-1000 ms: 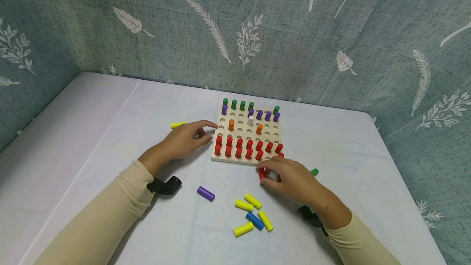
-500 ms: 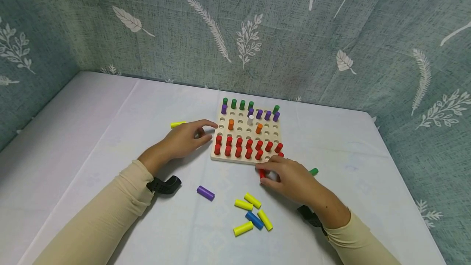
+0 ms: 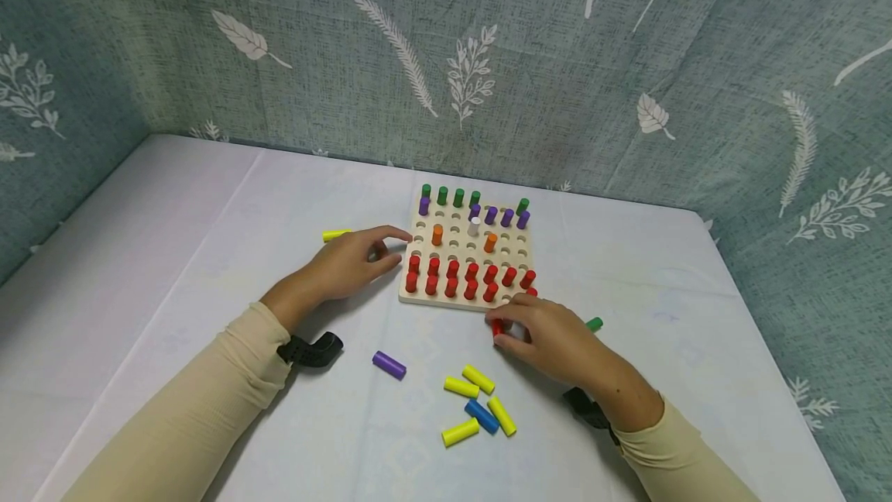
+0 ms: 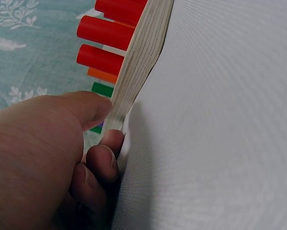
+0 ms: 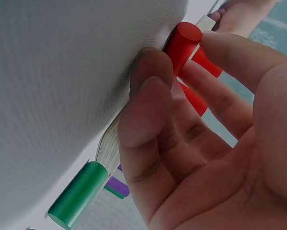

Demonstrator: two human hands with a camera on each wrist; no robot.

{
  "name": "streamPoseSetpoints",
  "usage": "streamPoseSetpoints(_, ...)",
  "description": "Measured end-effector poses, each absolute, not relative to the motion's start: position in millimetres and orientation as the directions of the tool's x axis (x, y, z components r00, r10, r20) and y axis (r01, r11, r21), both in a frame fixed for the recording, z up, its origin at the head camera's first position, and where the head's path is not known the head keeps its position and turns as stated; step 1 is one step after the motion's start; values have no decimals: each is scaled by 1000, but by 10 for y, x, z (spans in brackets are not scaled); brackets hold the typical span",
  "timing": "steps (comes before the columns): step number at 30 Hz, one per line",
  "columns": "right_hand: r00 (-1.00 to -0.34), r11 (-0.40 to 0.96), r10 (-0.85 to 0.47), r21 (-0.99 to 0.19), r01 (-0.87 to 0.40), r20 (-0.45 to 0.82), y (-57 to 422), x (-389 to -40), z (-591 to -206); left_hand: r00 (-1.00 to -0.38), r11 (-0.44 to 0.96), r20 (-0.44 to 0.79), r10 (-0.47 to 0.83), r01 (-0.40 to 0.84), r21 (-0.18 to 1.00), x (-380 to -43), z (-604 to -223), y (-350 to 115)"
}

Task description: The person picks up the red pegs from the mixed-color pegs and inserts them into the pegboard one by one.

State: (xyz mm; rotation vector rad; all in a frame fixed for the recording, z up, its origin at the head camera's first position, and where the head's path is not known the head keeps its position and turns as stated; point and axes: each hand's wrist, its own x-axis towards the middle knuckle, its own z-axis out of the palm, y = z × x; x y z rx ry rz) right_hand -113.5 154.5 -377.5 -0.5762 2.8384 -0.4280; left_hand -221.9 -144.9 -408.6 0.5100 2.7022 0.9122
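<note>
A pale wooden pegboard [image 3: 446,301] carries upright pegs: red rows in front, orange and white ones mid-board, purple and green at the back. My left hand [image 3: 346,263] touches the board's left edge with a fingertip; in the left wrist view its lower fingers bend loosely beside the wooden edge [image 4: 142,50]. Just in front of the board's front right part, my right hand [image 3: 557,339] holds a red peg [image 3: 497,327] between thumb and fingertips. The right wrist view shows that red peg [image 5: 184,43] between the digits, its lower part hidden.
Loose yellow pegs [image 3: 461,432] lie around a blue peg [image 3: 482,416] in front. A purple peg [image 3: 389,364] lies left of them. One green peg [image 3: 594,324] is partly behind the right hand, and another yellow peg [image 3: 336,235] is behind the left. A patterned curtain [image 3: 446,60] closes the back.
The red peg at the right hand's fingertips has shifted slightly in angle. Both hands and the board stay nearly where they were.
</note>
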Motion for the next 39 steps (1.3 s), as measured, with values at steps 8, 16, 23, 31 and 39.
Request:
streamPoseSetpoints(8, -901, 886, -400, -324, -332, -170, 1537, -1137, -3759, -910, 738, -105, 401, 253, 625, -2228, -4106, -1451)
streamPoseSetpoints(16, -899, 880, -407, -335, -337, -165, 1536, -1145, -3760, -910, 736, -97, 404, 260, 625, -2223, -4099, -1454)
streamPoseSetpoints(23, -882, 859, -440, -367, -358, -167, 1543, -1156, -3769, -911, 741, -100, 401, 259, 620, -2225, -4107, -1454)
streamPoseSetpoints(31, -885, 866, -424, -373, -333, -193, 1541, -1149, -3759, -910, 741, -104, 401, 256, 621, -2225, -4099, -1453)
streamPoseSetpoints(39, -883, 861, -425, -392, -325, -202, 1545, -1148, -3762, -909, 739, -103, 404, 258, 623, -2224, -4105, -1454)
